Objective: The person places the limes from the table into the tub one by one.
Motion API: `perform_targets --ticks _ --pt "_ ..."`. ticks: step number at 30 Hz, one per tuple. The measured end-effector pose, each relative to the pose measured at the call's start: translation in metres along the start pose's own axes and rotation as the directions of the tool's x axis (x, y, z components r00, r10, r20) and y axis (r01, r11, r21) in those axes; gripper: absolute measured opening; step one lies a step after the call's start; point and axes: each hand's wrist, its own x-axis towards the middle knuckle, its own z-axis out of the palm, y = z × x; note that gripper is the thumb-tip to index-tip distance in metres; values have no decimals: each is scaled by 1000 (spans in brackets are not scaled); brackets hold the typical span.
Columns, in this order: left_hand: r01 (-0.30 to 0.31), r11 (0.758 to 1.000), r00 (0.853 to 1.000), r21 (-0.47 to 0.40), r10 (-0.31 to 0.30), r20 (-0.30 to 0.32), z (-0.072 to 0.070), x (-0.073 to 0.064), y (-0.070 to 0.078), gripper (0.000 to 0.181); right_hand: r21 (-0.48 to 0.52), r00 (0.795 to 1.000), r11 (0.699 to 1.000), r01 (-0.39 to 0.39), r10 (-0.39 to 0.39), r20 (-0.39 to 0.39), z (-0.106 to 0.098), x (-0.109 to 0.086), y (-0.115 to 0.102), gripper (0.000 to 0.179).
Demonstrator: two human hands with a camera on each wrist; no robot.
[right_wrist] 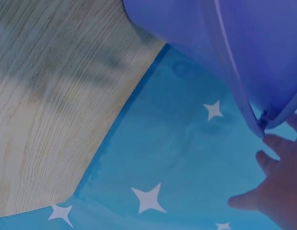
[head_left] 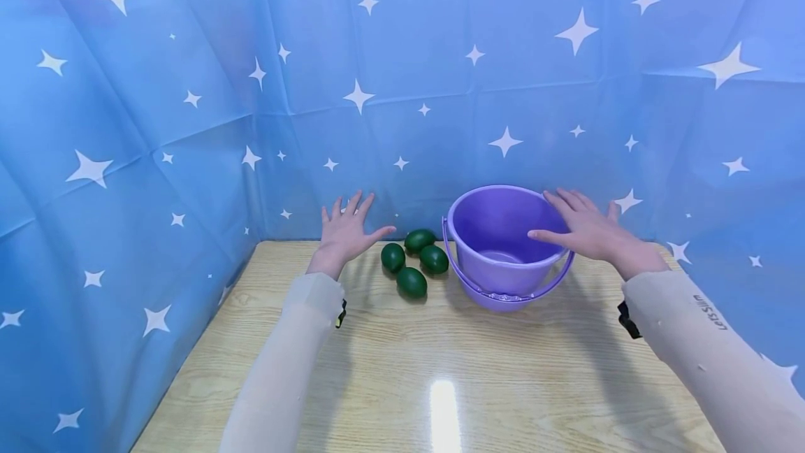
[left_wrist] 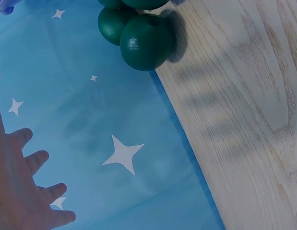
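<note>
My left hand (head_left: pixel 346 235) hovers with spread fingers to the left of several dark green, egg-shaped fruits, perhaps avocados. The nearest green fruit (head_left: pixel 411 283) lies in front of the others in the head view; one green fruit (left_wrist: pixel 147 43) shows large in the left wrist view. Over the right side of a purple bucket (head_left: pixel 503 275) is my right hand (head_left: pixel 591 228), its fingers extended and holding nothing. Whether it touches the rim cannot be told. The bucket stands upright, its handle (head_left: pixel 501 297) hanging down at the front. In the right wrist view, fingertips appear close to the bucket's handle joint (right_wrist: pixel 263 125).
The wooden table (head_left: pixel 377 369) carries the fruits and bucket near its back edge. A blue curtain (head_left: pixel 428 54) with white stars hangs behind and along both sides. Light glares off the tabletop at the front middle.
</note>
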Motion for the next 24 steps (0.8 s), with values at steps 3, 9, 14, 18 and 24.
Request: perform_targets --ticks 3,9,14,18,24 --pt "-3 1000 1000 -3 3 0 1 0 -1 96 -3 1000 1000 0 0 0 1 0 -1 101" --pt "-1 1000 1000 -16 1 1 4 0 -3 98 5 1000 1000 -1 1 5 5 1 -1 103" --pt "-1 1000 1000 -20 1 5 7 0 -4 98 13 1000 1000 -3 3 3 8 2 -2 103" --pt "-3 1000 1000 -9 3 4 9 -1 -6 100 13 1000 1000 0 0 -1 9 2 -3 103" --pt "2 1000 1000 -13 -2 12 10 -2 -6 98 18 1000 1000 6 -6 6 11 3 -4 105"
